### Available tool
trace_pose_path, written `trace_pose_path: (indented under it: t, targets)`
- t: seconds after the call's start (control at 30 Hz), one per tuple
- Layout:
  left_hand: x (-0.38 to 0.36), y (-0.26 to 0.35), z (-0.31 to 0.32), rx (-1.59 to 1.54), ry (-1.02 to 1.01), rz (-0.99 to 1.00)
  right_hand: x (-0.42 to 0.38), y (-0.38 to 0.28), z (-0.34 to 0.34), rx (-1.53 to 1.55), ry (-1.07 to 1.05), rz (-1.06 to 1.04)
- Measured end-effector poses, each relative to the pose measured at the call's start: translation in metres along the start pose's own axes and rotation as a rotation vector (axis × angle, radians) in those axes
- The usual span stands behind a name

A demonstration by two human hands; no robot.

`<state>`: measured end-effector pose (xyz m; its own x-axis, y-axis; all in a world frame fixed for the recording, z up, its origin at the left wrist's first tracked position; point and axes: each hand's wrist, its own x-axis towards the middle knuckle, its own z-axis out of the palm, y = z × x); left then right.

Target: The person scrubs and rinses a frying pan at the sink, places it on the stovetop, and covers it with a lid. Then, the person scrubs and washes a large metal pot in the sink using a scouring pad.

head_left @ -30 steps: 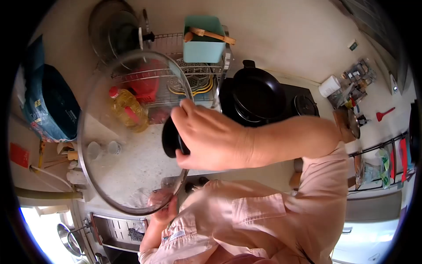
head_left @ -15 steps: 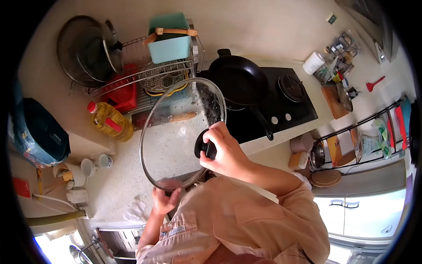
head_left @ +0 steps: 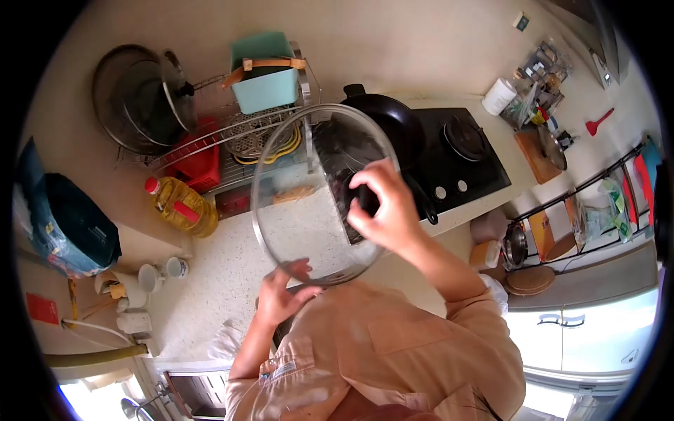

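A large round glass pan lid with a metal rim and a black knob is held up in front of my chest, over the counter and the stove's left edge. My right hand is closed around the knob. Low on the rim, my left hand grips the edge, its fingers showing through the glass and its thumb on the near side. A black frying pan rests on the left burner, partly hidden behind the lid.
The black stove stands on the speckled counter. Left are an oil bottle, mugs and a wire dish rack carrying a teal container. A cutting board and a white paper roll lie right.
The lid has moved right and slightly up, now overlapping more of the stove and pan. Both hands have travelled right with it, and the view has shifted a little.
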<state>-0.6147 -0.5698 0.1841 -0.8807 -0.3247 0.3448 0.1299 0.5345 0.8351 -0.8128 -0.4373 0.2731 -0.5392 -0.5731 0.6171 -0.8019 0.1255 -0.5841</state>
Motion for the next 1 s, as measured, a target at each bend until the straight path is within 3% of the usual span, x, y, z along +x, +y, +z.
trace_pose_path:
  t: [0.23, 0.3, 0.57, 1.0]
  targets:
    - [-0.028, -0.039, -0.009, 0.138, 0.036, -0.288, 0.081, 0.099, -0.048, -0.319, -0.235, 0.082]
    - [-0.048, -0.049, -0.011, 0.132, 0.011, -0.436, 0.103, 0.134, -0.048, -0.397, -0.303, 0.124]
    - [-0.081, -0.060, -0.011, 0.308, 0.054, -0.612, 0.152, 0.242, -0.018, -0.530, -0.465, 0.207]
    - [-0.089, -0.068, -0.010, 0.431, 0.034, -0.762, 0.152, 0.294, 0.008, -0.460, -0.552, 0.262]
